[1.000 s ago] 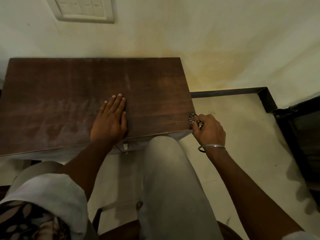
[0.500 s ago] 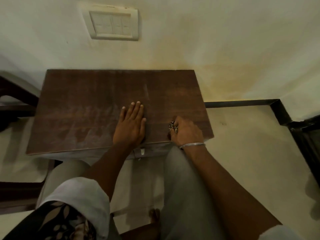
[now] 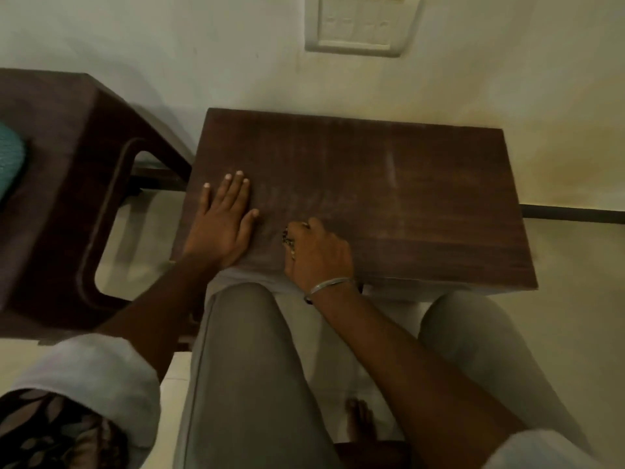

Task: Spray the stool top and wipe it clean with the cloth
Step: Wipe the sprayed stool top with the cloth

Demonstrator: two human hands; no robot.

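Streaked brown stool (image 3: pixel 372 198) at centre frame against pale wall (image 3: pixel 169 45), switch plate (image 3: pixel 362 25) above. On top, left hand (image 3: pixel 220 228) spread flat, right hand (image 3: pixel 318 255) clutching cloth (image 3: pixel 289 238).

Dim, warm-tinted light; soft motion blur throughout, wide-angle bending at edges.

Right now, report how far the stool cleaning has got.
Done: the near right strip of the stool top looks darker and cleaner, so some wiping seems done; whether it was sprayed I cannot tell. In hand: the right hand grips the bunched cloth on the wood while the left hand presses flat. Left: pale streaks toward the far side need wiping.
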